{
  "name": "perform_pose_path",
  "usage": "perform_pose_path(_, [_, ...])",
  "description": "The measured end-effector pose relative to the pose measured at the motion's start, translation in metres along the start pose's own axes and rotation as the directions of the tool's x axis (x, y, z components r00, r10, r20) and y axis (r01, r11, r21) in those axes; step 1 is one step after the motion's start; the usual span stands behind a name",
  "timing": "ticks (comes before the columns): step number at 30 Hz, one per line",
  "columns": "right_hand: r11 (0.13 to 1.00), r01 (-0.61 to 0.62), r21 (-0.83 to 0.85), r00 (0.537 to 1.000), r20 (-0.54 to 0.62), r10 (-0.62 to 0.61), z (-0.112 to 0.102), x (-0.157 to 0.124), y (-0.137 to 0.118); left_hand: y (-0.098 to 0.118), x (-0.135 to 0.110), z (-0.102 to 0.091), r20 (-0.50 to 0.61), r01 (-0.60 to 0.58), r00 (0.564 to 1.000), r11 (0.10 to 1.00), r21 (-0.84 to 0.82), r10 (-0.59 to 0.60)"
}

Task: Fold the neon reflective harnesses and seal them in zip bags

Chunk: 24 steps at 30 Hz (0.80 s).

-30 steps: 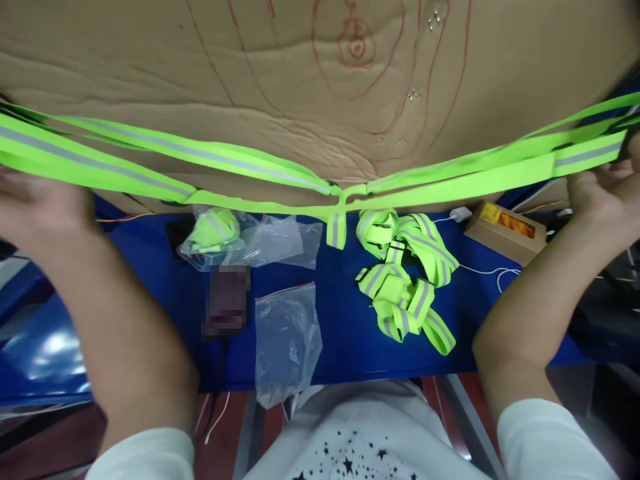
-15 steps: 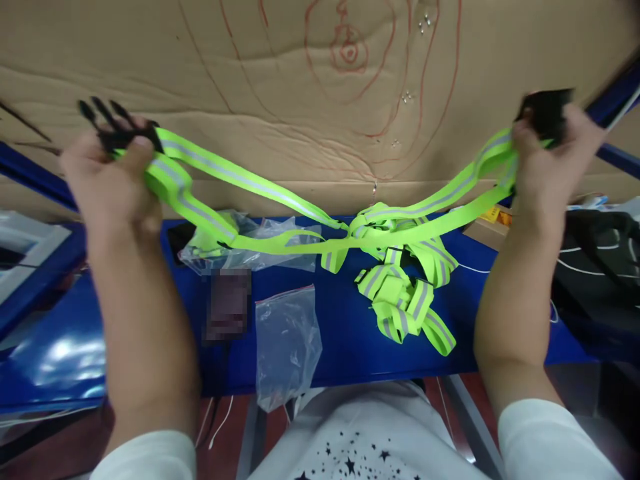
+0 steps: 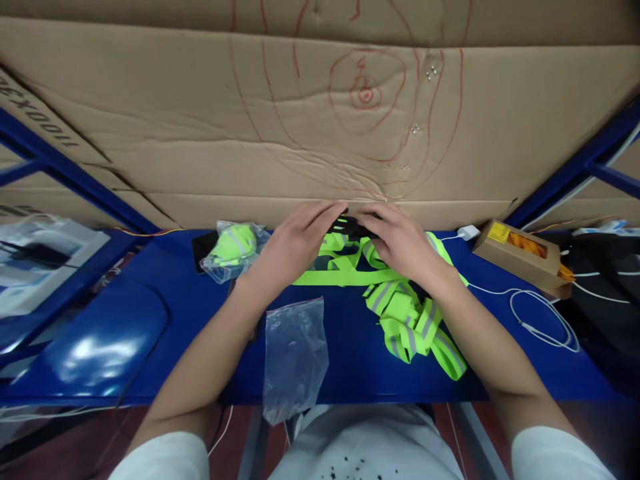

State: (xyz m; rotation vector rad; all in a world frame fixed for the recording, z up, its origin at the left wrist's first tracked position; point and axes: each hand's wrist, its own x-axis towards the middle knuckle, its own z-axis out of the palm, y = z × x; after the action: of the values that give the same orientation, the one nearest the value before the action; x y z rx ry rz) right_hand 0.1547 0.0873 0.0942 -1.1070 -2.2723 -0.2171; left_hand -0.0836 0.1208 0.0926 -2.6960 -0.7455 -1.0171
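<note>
My left hand and my right hand are close together over the back of the blue table. Each is closed on one half of a black side-release buckle, and the halves meet or nearly meet between my fingers. Whether they are latched I cannot tell. Neon yellow-green webbing with grey reflective stripes hangs from the buckle and runs below both hands. A tangled bundle of the same webbing lies by my right forearm. Nearer me is a flat clear zip bag, overhanging the table's front edge.
A clear bag with rolled neon webbing lies at the back left beside a dark flat object. At the right stand a cardboard box with orange contents and a white cable. A cardboard wall rises behind the blue table.
My hands have come inward and down from wide apart, bringing the two buckle halves together. The stretched webbing has gone slack onto the table. The view has shifted slightly.
</note>
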Motion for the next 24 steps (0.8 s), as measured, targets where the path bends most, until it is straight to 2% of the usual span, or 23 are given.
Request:
perform_pose_path(4, [1.0,-0.022,-0.002,0.995,-0.095,0.022,-0.004,-0.002,0.005,-0.003,-0.001,-0.001,0.017,0.047,0.999,0.998,0.039,-0.047])
perform_pose_path(8, [0.999,-0.042,0.017,0.996,-0.072,0.044,-0.005,-0.001,-0.003,0.007,0.001,-0.004,0.002,0.019,1.0,0.999,0.05,-0.019])
perform_pose_path(13, [0.997,-0.051,-0.056,0.998,-0.046,0.049,-0.017,-0.001,-0.016,0.022,0.008,-0.017,0.047,0.081,0.995,0.98,0.181,-0.091])
perform_pose_path(18, [0.997,-0.065,-0.033,0.995,-0.072,0.063,-0.03,-0.005,-0.018,0.036,0.03,-0.027,0.067,0.026,0.997,0.982,0.188,-0.04])
perform_pose_path(24, [0.998,-0.048,0.047,0.985,-0.161,0.055,-0.042,-0.008,-0.003,0.047,0.065,-0.02,0.024,-0.033,0.999,0.997,0.066,0.032])
